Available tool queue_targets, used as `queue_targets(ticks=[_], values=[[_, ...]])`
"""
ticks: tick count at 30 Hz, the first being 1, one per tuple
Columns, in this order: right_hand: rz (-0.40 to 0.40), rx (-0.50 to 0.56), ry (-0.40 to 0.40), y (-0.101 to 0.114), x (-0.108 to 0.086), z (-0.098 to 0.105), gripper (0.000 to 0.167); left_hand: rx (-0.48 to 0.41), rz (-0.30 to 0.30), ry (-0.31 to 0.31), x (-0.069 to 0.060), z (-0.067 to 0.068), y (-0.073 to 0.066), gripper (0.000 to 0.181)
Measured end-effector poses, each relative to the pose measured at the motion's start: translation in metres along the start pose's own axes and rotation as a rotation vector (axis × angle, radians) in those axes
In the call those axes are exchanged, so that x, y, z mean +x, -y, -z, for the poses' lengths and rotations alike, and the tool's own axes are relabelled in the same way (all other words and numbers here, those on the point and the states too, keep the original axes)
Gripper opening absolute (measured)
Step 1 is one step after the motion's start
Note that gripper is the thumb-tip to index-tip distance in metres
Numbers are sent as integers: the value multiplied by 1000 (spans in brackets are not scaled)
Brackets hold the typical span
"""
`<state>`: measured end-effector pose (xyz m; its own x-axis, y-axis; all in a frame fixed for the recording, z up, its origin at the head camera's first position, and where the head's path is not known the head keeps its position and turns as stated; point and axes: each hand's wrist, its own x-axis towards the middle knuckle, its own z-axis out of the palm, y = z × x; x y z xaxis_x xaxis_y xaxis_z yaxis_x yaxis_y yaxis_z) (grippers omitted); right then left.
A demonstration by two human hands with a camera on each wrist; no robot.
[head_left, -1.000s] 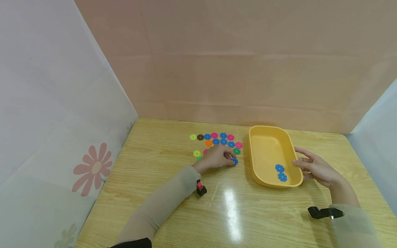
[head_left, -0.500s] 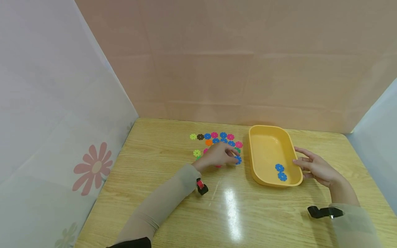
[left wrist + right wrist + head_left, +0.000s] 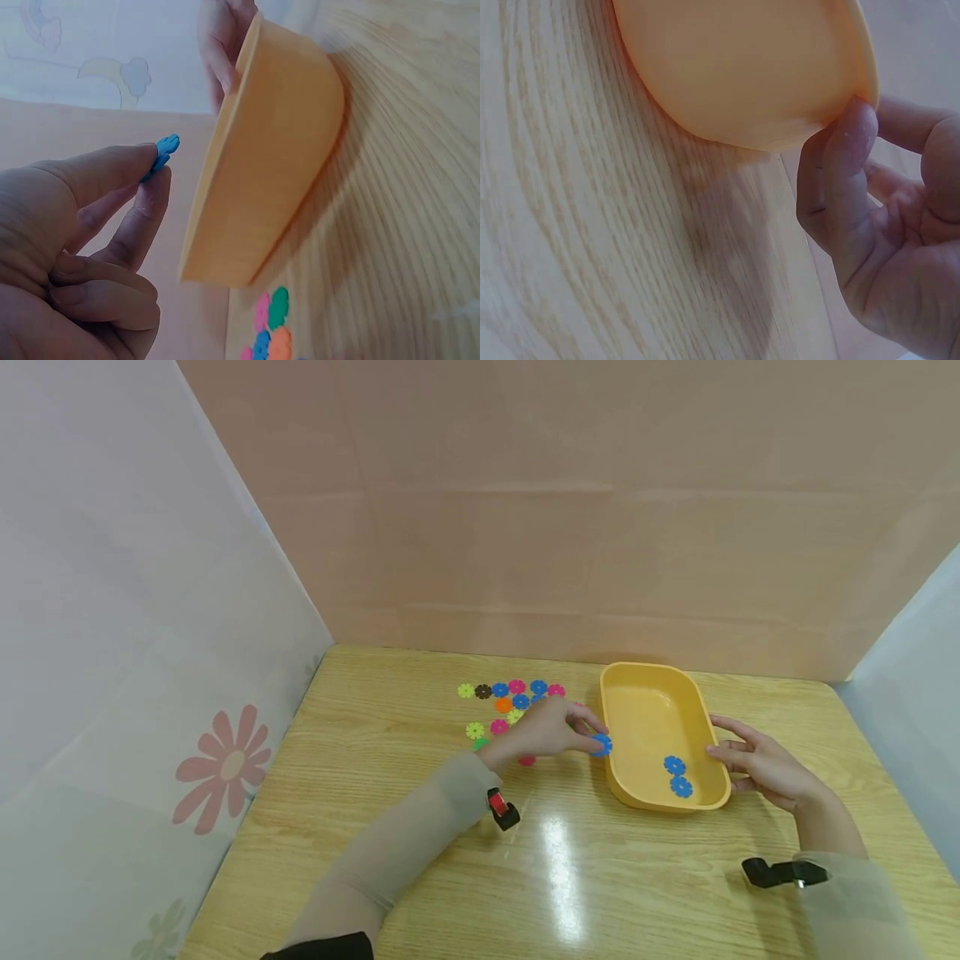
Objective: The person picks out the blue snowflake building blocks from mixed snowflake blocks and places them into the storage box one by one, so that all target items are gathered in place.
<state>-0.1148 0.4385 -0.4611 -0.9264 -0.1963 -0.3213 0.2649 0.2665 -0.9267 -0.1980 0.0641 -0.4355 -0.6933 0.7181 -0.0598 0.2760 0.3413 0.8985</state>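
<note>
Blue disc (image 3: 602, 745): raised clear of bench (image 3: 405, 727), at left long side of yellow tray (image 3: 648, 710). Grasped by fingers of left hand (image 3: 551, 731), pinched at the tips with thumb opposed. Seen nearly edge-on in left wrist view, with a visible gap to the rim. Overlapping left rim in head view; exact position, above or just outside the tray cavity, not determinable.

Governing relation, by judgement: tray cavity immediately to right of pinching fingers. Long axis of tray: near to far, far end angled slightly left, hence crosswise to reach of left hand. Nearer to blue disc: left hand. At opposite long side: right hand (image 3: 761, 768), with fingers grasping rim, apparently steadying tray.

Inside tray: two blue discs (image 3: 681, 787), flat, toward near end and right side; to right of pinched disc and closer to the person.

On bench, left of tray: loose discs (image 3: 503, 704) in blue, pink, orange, yellow-green, green and brown, partly hidden by left hand.

Beyond bench: plain rear panel (image 3: 600, 527). At far left: side panel (image 3: 112, 610) bearing pink flower motif (image 3: 231, 766).
</note>
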Motion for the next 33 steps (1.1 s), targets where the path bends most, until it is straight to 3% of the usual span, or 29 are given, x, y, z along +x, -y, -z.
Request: queue_targets(ticks=[5, 10, 18, 33], values=[[4, 12, 0, -2, -1, -1, 63, -19, -16, 39, 7, -10, -15, 15], [7, 5, -5, -2, -2, -3, 64, 47, -33, 63, 14, -23, -29, 15], [-4, 4, -15, -1, -3, -7, 66, 126, 10, 81, 27, -41, -44, 14], [14, 10, -2, 2, -4, -10, 64, 255, 90, 42, 66, -66, -44, 12]])
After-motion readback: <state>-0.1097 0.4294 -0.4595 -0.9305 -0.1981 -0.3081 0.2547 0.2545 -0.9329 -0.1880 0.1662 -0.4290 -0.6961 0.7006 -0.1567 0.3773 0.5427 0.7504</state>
